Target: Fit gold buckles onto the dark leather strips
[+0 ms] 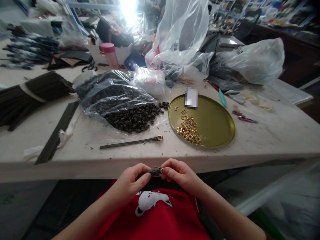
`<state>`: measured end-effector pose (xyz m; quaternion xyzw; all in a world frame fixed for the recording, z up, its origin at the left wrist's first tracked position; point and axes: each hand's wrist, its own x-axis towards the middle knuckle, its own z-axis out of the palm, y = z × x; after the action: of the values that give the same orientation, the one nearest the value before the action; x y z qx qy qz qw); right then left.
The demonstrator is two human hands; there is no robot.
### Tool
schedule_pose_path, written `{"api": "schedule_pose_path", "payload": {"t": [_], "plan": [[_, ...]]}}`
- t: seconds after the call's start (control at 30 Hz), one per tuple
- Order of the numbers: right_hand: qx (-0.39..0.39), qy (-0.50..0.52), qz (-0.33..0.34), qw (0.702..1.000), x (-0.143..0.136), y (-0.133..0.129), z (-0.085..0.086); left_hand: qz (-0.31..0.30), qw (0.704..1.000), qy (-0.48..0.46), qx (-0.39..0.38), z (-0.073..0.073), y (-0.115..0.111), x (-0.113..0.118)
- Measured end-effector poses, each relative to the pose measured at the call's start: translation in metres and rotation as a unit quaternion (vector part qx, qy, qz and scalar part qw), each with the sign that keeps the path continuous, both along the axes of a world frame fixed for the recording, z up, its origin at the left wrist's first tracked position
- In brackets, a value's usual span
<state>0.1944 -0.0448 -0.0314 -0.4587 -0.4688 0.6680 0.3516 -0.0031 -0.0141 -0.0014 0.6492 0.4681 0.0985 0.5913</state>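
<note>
Above the red shirt, in front of the table edge, my left hand (pixel 136 180) pinches a dark strap (pixel 153 172) close to its end. My right hand (pixel 175 171) is closed on a gold buckle (pixel 160 169) at that same end. Strap and buckle meet between my fingertips. On the table beyond lies another dark strap (pixel 130 143) with a gold buckle at its right end. A round gold tray (pixel 215 126) to the right holds a pile of gold buckles (pixel 188 130). Many small black loops (pixel 132 118) spill from a clear plastic bag (pixel 110 90).
A bundle of dark strips (pixel 32 95) and a flat stack of strips (pixel 58 133) lie at the left. Behind are a pink-lidded cup (pixel 111 56) and plastic bags (pixel 180 33). Right of the tray lie a teal-handled tool (pixel 222 97) and small snips (pixel 246 119).
</note>
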Motion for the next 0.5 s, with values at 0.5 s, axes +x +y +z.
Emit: {"api": "schedule_pose_path", "payload": {"t": [0.5], "plan": [[-0.195, 0.242, -0.108, 0.944, -0.037, 0.002, -0.018, 0.052, 0.997, -0.050, -0.001, -0.010, 0.002, 0.002]]}}
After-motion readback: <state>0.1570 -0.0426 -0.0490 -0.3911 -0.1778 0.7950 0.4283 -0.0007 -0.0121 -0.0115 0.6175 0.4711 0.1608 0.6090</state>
